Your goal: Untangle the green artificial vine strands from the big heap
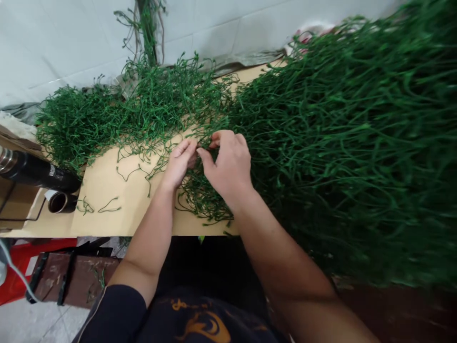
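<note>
My left hand (pixel 183 159) is closed in a pinch over the table, at the edge of the green stems. A thin green stem seems to be at its fingertips, mostly hidden by the fingers. Close beside it, my right hand (pixel 229 162) has its thumb stretched toward the left fingertips, apart from its curled forefinger; I see nothing held there. Under and around both hands lie loose thin green stems (pixel 205 197) with small knobbed tips, plastic-looking. A large heap of green stems (pixel 339 128) fills the right side, and a lower pile (pixel 143 102) spreads along the back left.
Tan board (pixel 110 181) covers the tabletop, with a few single stems on it. A black flask (pixel 39 174) and a dark cup (pixel 61 203) are at the left edge. White tiled wall (pixel 214 28) rises behind. Below left is a brown case-like object (pixel 80 281).
</note>
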Demonstrator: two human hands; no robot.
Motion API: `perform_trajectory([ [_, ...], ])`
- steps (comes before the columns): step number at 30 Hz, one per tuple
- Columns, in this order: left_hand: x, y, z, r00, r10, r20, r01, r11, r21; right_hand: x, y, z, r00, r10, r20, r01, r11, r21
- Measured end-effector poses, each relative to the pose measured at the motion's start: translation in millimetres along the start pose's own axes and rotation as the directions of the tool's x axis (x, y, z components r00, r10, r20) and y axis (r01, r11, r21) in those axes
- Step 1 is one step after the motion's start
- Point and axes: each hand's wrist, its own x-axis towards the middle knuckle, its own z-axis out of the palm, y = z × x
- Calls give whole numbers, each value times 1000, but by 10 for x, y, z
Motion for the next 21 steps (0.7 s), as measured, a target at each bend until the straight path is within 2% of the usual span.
perform_trajectory([
  [5, 34, 41, -22, 985, 102, -136, -107, 994, -29, -50, -81, -12, 996, 50, -70, -47, 998, 43],
  [8, 48, 49, -36, 980, 123, -156, -132, 990, -50, -42, -89, -13, 999, 35, 12, -35, 999, 17],
  [10, 54, 40, -37, 979, 145, -145, -153, 987, -46, -33, -90, -26, 997, -29, 75, 30, 1000, -8],
  [14, 60, 22, -39, 985, 110, -133, -117, 992, -48, -33, -104, -40, 983, -140, 118, 144, 989, -19],
  [18, 59, 35, -56, 991, 57, -118, -65, 996, -62, -61, -114, -22, 970, -169, 173, 180, 982, -51],
  [21, 55, 49, -64, 986, 54, -159, -66, 995, -69, -83, -109, -10, 960, -190, 207, 209, 975, -75],
])
